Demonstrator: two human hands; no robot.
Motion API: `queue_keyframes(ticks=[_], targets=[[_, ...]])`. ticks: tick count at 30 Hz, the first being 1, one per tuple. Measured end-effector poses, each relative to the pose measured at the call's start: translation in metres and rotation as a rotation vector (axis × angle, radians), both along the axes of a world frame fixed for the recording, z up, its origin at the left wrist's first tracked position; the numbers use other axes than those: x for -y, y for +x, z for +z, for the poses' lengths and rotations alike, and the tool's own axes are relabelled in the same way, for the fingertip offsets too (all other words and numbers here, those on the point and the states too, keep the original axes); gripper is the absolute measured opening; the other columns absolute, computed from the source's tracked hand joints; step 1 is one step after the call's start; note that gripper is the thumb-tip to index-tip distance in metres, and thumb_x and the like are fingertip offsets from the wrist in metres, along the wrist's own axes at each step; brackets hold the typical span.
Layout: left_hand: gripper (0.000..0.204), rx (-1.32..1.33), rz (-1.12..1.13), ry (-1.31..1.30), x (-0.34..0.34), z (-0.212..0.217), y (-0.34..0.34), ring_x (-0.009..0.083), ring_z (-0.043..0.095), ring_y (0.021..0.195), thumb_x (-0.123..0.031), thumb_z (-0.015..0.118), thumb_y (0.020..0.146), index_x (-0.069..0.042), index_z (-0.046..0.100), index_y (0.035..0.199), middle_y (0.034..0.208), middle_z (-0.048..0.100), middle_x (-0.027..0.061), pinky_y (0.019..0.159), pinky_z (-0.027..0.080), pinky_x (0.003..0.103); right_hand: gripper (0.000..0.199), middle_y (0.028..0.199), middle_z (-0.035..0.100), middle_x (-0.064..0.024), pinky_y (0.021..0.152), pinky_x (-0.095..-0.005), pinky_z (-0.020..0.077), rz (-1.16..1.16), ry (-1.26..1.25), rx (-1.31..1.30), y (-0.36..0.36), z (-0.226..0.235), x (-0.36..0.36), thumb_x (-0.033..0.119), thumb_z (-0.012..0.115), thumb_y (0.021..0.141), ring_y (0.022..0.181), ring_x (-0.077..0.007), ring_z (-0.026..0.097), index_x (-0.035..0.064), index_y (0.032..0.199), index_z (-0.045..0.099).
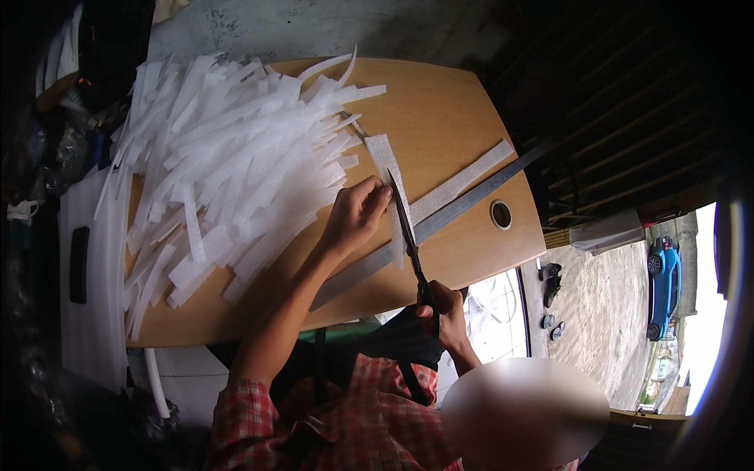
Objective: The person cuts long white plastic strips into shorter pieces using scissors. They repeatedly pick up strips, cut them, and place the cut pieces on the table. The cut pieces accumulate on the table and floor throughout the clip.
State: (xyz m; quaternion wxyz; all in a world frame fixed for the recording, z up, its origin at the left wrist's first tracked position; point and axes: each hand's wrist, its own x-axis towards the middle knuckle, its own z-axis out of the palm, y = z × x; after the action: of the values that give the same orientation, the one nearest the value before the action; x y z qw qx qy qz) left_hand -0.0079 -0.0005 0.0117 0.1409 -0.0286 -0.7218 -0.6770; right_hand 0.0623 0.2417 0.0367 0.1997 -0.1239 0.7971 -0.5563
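Pinching the near-upright white strip [380, 151] by its left side, the left hand [360, 210] has its thumb and fingers closed together above the middle of the desk [440, 102]. The right hand [444, 315] is curled around the handles of black scissors [420, 279], just off the desk's near edge. The blades reach up and away along the strip, their tips beside the left fingertips; how far apart they stand I cannot tell.

To the right of the blades, a second white strip [471, 177] lies slantwise toward the desk's right edge. Just beside it on the nearer side runs a long grey ruler [483, 195], which passes under the scissors and sticks out past that edge. A round hole [500, 213] with a pale rim is set near the right edge. A large, loose heap of white strips [243, 149] covers the desk's left part, from the far edge almost to the near left corner.
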Motion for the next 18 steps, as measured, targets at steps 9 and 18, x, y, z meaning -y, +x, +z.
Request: queue_keyframes(ticks=[9, 18], targets=[[0.028, 0.18, -0.109, 0.134, 0.002, 0.008, 0.002, 0.0054, 0.043, 0.057, -0.022, 0.057, 0.099, -0.001, 0.059, 0.082, 0.057, 0.047, -0.0006, 0.054, 0.035, 0.025, 0.07, 0.061, 0.049, 0.0001, 0.053, -0.0276, 0.0367, 0.002, -0.034, 0.038, -0.005, -0.005, -0.007, 0.068, 0.077, 0.071, 0.058, -0.009, 0.044, 0.0013, 0.076, 0.055], [0.029, 0.07, 0.002, 0.023, 0.008, -0.004, -0.003, 0.0015, 0.041, 0.056, -0.022, 0.057, 0.101, -0.006, 0.053, 0.077, 0.06, 0.047, -0.0046, 0.051, 0.031, 0.022, 0.072, 0.063, 0.05, -0.0001, 0.055, -0.028, 0.036, 0.041, -0.046, 0.051, -0.001, -0.006, -0.01, 0.069, 0.077, 0.07, 0.061, -0.0092, 0.044, 0.0007, 0.078, 0.056]])
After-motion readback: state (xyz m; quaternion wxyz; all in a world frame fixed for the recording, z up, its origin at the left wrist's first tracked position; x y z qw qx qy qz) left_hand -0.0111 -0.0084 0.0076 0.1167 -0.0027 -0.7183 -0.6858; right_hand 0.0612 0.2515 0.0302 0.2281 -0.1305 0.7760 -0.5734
